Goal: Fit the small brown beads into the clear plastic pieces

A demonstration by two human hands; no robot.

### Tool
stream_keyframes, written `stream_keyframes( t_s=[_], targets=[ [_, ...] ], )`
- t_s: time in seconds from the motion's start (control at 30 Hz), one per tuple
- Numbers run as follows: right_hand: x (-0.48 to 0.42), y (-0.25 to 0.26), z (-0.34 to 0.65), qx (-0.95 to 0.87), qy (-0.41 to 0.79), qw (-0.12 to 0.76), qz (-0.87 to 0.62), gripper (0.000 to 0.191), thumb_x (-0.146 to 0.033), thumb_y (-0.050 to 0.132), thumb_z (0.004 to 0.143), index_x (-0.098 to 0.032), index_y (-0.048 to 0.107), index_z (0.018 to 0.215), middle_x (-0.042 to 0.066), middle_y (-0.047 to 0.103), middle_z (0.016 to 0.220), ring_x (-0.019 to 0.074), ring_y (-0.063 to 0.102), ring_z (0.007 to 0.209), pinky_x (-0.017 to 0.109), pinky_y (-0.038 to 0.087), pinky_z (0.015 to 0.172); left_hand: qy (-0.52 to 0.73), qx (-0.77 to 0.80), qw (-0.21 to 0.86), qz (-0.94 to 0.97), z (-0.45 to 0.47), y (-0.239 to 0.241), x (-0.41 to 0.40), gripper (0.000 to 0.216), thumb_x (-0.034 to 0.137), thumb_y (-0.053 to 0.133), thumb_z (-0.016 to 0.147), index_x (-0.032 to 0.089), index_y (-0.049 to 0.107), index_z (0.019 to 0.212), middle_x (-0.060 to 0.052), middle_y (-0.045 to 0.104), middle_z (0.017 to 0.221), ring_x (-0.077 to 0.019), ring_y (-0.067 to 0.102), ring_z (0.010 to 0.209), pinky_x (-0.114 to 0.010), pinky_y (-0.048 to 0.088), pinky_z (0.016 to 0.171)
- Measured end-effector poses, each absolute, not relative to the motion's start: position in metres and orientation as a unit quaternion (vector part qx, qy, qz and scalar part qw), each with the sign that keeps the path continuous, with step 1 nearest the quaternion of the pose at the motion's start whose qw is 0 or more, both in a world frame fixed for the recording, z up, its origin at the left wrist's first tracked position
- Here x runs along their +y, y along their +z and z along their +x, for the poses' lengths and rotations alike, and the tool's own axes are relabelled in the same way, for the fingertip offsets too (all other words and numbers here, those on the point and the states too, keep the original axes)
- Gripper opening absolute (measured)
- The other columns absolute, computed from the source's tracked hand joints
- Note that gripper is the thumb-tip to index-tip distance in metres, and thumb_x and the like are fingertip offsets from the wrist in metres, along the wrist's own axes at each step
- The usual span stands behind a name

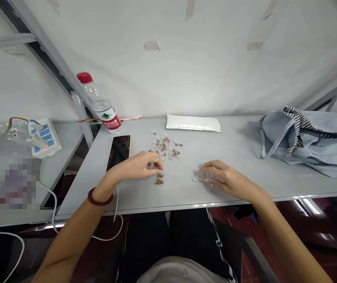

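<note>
A heap of small clear and brown pieces [165,147] lies on the grey table [239,157]. My left hand [140,167] rests just in front of it, fingers curled in a pinch at the tips, right above a few small brown pieces [159,179]. What the pinch holds is too small to see. My right hand [225,179] lies over a little cluster of clear pieces [199,177], fingers bent and touching them. A red bead bracelet [99,200] is on my left wrist.
A black phone [118,151] lies left of the heap with a white cable running off the table edge. A water bottle [102,106] leans at the back left, a white packet [193,123] lies at the back, a blue cloth bag [304,139] at right, a power strip [43,137] on the left table.
</note>
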State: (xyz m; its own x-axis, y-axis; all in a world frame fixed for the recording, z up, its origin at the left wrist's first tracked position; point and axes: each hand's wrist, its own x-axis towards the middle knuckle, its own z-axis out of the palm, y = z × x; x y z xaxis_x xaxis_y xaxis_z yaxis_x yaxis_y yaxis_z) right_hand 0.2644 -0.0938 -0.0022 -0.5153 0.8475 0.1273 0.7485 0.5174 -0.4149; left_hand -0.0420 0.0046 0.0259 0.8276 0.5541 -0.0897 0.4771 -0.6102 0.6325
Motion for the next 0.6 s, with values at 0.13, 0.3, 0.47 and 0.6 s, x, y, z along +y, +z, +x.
stream_keyframes(
  t_s=[0.13,0.3,0.47,0.6],
  targets=[
    [-0.108,-0.013,0.254,-0.850,0.112,0.193,-0.477,0.043,-0.041,0.052,0.091,-0.024,0.051,0.130,0.015,0.051,0.126,0.0282,0.052,0.115,0.048,0.047,0.095,-0.005,0.256,0.327,0.909,-0.047,0.025,0.001,0.024,0.024,0.064,0.079,0.022,0.064,0.103,-0.003,0.060,0.105,-0.0190,0.051,0.103,-0.028,0.042,0.088],
    [-0.111,-0.037,0.247,-0.847,0.048,0.180,-0.498,0.072,-0.055,0.052,0.086,-0.021,0.027,0.143,0.022,0.032,0.145,0.0369,0.025,0.138,0.061,0.033,0.104,-0.031,0.244,0.336,0.909,-0.040,0.010,0.000,0.028,0.019,0.070,0.074,0.024,0.065,0.102,-0.003,0.056,0.106,-0.0203,0.047,0.107,-0.028,0.040,0.090],
    [-0.092,-0.041,0.236,-0.855,0.065,0.140,-0.496,0.066,-0.054,0.045,0.090,-0.018,0.027,0.142,0.023,0.030,0.147,0.0368,0.015,0.142,0.067,0.021,0.106,0.006,0.203,0.360,0.911,-0.033,0.002,0.004,0.009,0.015,0.064,0.080,0.020,0.068,0.085,-0.002,0.062,0.085,-0.0174,0.054,0.088,-0.028,0.040,0.083],
    [-0.075,-0.040,0.225,-0.859,0.097,0.149,-0.480,0.054,-0.048,0.043,0.093,-0.018,0.036,0.136,0.021,0.037,0.143,0.0344,0.023,0.141,0.063,0.026,0.107,0.023,0.203,0.357,0.912,-0.031,0.001,0.008,0.007,0.018,0.063,0.081,0.019,0.069,0.083,-0.003,0.063,0.085,-0.0170,0.056,0.085,-0.028,0.042,0.079]
  ],
)
